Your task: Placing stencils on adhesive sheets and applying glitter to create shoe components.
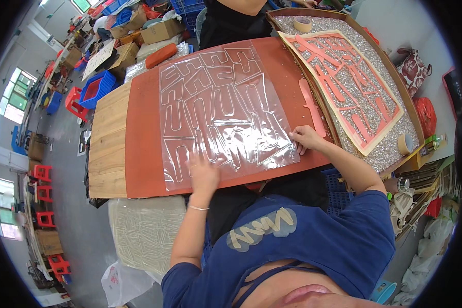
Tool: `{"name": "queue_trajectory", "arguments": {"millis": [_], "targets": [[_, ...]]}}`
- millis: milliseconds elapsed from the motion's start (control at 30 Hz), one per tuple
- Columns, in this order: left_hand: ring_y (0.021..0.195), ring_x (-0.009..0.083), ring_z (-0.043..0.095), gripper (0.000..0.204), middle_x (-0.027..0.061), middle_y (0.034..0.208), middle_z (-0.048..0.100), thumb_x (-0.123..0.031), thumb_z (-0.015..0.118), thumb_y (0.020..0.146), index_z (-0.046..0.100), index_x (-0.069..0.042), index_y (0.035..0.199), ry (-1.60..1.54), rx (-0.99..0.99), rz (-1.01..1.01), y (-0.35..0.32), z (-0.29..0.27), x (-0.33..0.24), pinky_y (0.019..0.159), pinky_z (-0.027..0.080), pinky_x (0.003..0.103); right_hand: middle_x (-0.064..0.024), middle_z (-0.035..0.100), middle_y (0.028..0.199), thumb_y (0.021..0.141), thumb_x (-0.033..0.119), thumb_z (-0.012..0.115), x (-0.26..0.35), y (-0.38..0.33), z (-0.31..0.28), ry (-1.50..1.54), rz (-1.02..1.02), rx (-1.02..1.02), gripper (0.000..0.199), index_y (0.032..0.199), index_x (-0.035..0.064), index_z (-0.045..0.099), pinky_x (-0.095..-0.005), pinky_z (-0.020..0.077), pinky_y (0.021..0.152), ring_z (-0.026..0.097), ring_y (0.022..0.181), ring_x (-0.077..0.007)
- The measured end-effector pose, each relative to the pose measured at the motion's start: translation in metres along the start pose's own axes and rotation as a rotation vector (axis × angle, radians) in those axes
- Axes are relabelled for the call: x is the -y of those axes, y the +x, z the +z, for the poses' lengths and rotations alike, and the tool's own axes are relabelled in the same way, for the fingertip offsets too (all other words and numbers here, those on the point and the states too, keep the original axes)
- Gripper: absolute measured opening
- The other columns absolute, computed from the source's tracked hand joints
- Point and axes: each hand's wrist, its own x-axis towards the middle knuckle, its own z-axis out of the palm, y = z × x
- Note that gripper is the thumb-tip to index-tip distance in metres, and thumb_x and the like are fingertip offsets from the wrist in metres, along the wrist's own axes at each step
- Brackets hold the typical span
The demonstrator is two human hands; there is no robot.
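A clear plastic sheet [175,120] with raised strip-shaped outlines lies on a red-brown board [145,133]. Over its near left part is my left hand [204,172], fingers stretched forward and slightly blurred, holding nothing. At the sheet's right edge my right hand [307,139] has its fingers bent and closed on the margin. Just beyond that hand lies a pink strip-shaped piece [313,110]. Glare hides some of the outlines near the middle of the sheet.
To the right, a glittery tray [362,158] holds a cream-edged sheet with pink cut-outs [362,82] and tape rolls [405,144]. Wooden planks [108,146] border the board's left. A person in dark clothes [228,25] stands across. Below left lies a stack of patterned clear sheets [146,226].
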Motion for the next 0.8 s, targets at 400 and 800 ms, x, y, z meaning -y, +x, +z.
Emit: {"name": "queue_trajectory", "arguments": {"millis": [400,800], "targets": [[0.133,0.0394,0.03,0.066,0.0196,0.14,0.039,-0.05,0.059,0.083,0.049,-0.004,0.129,-0.282,0.131,0.499,0.01,0.009,-0.108,0.108,0.02,0.056,-0.0083,0.058,0.064,0.096,0.029,0.049,-0.007,0.003,-0.005,0.213,0.004,0.055,0.032,0.09,-0.0015,0.055,-0.0248,0.0462,0.034,0.058,0.043,-0.0154],[0.123,0.0344,0.046,0.049,0.0154,0.127,0.053,-0.039,0.068,0.077,0.061,-0.002,0.109,-0.362,-0.023,0.532,0.005,0.012,-0.104,0.106,0.029,0.051,-0.0108,0.061,0.069,0.097,0.027,0.048,-0.002,0.009,-0.008,0.238,-0.012,0.161,0.03,0.088,-0.0016,0.054,-0.0263,0.0489,0.037,0.06,0.048,-0.0175]]}}
